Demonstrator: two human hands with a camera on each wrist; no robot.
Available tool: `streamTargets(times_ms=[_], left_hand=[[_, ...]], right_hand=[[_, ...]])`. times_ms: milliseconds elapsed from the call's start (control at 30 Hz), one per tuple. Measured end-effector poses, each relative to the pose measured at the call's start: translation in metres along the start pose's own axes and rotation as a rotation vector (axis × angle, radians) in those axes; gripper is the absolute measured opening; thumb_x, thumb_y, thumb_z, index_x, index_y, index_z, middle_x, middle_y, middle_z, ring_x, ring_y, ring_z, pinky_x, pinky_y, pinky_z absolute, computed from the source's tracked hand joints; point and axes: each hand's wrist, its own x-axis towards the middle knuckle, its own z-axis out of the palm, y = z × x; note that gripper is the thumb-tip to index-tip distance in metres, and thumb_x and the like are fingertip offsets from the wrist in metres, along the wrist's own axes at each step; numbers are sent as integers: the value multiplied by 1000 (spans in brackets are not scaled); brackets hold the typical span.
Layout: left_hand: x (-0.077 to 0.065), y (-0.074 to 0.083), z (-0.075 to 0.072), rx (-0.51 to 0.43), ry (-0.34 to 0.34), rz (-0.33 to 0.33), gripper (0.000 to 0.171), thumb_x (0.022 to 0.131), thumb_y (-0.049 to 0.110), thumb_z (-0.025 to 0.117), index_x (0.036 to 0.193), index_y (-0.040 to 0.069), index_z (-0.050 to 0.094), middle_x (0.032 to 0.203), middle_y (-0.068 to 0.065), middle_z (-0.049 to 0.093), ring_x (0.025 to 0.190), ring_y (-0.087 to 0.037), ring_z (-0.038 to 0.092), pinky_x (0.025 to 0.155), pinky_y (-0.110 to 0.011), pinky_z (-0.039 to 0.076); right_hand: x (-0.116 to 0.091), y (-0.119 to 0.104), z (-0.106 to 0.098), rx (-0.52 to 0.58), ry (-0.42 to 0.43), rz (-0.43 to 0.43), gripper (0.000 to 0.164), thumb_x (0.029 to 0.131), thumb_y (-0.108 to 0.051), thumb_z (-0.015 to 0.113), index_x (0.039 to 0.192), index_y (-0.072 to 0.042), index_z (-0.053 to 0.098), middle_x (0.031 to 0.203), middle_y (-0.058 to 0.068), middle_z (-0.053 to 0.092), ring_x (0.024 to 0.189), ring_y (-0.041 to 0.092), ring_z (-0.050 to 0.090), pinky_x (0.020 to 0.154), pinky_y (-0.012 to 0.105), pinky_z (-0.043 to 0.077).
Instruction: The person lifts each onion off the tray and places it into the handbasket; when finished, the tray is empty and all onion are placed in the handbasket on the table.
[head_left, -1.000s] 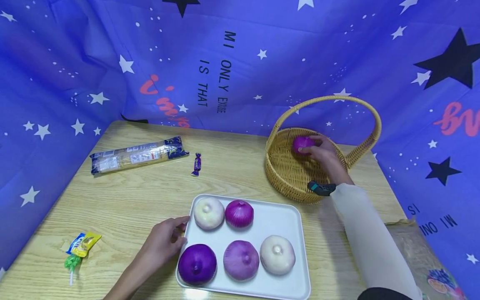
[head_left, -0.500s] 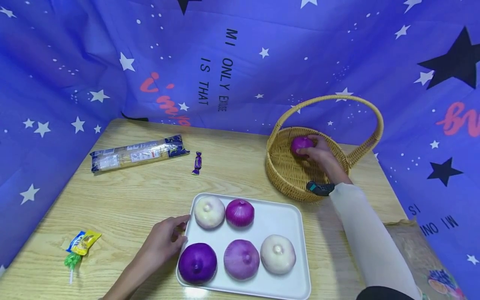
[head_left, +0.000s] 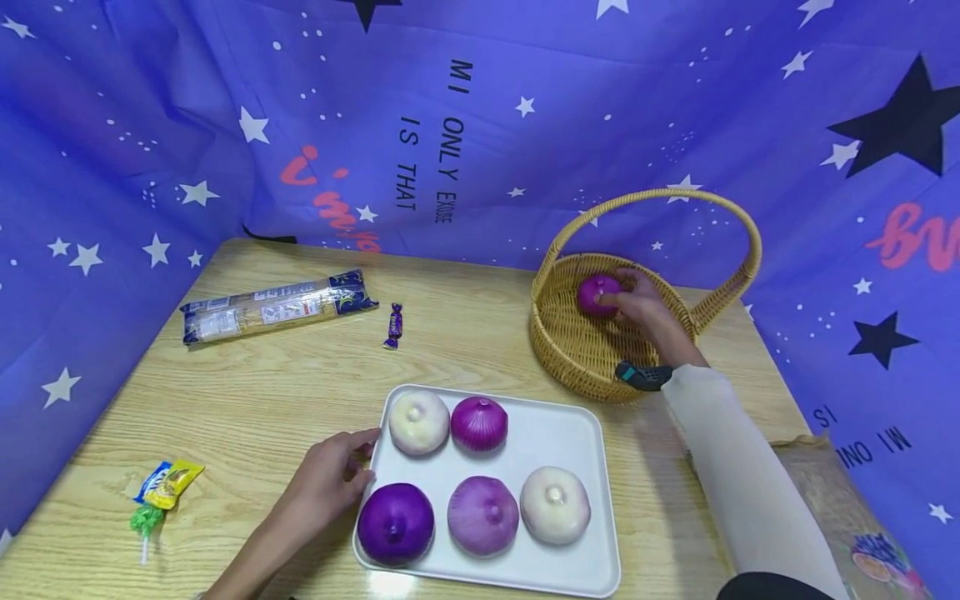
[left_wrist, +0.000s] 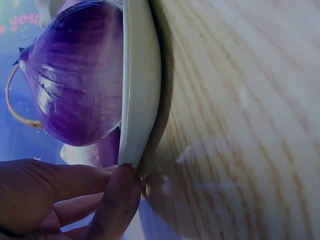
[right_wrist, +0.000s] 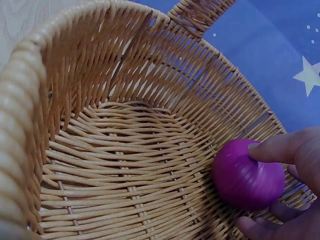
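Observation:
My right hand (head_left: 643, 307) reaches into the wicker basket (head_left: 553, 354) and holds a purple onion (head_left: 595, 297) low against the far wall. In the right wrist view, the thumb lies on top of this onion (right_wrist: 245, 175) and the other fingers come round its side. My left hand (head_left: 324, 477) pinches the left rim of a white tray (head_left: 558, 433). On the tray are a dark purple onion (head_left: 395, 525), a light purple onion (head_left: 483, 517), a red-purple onion (head_left: 479, 423) and two white onions, one at the back left (head_left: 418, 423) and the other at the right (head_left: 555, 505).
A long clear packet (head_left: 277, 310) with blue ends lies at the back left, near a purple wrapped candy (head_left: 393, 327). Yellow and blue wrapped sweets (head_left: 168, 485) and a green lollipop (head_left: 146, 520) lie front left. The basket's tall handle (head_left: 652, 196) arches over it. A brownish bag (head_left: 813, 483) sits at the right.
The onion in my right hand has shifted slightly left and down inside the basket. My left hand stays at the tray's rim.

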Motion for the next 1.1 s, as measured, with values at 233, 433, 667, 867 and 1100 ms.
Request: streamTargets(times_ms=[233,433,667,867,1100], left_hand=[[0,-1,0,11,7,7,51,68,-8,66,116,2,55,88,-5,59,66,-8,53,54,-16,46],[-1,-2,0,19,15,7,52,67,-8,66,117,2,54,89,-5,59,66,-8,53,54,-16,46],[-2,-1,0,28,15,2,52,67,-7,67,117,2,54,89,-6,59,66,-8,54,55,-15,46],[-2,-1,1,17,19,0,53,67,-7,67,117,3,54,90,-6,59,66,-8,54,55,-16,46],[0,0,0,14,16,21,53,67,-8,67,118,1,53,90,-6,59,65,-7,53,55,-16,46]], right_hand=[[-58,-43,-1,-21,-62,4,85,71,-27,72,138,-15,20,131,18,27,87,19,48,72,37,48],[-82,-60,-6,-4,-79,-27,76,77,-17,66,138,-11,20,129,21,27,98,27,43,84,43,43],[-101,-65,-22,-3,-133,-100,75,79,-19,64,139,-14,18,137,24,18,110,30,38,80,31,47],[-124,-73,-30,-40,-183,-208,79,75,-26,68,139,-20,22,138,19,21,117,34,35,91,45,39],[-161,-80,-29,-97,-229,-353,73,75,-27,68,136,-27,29,137,8,28,125,30,28,97,48,31]])
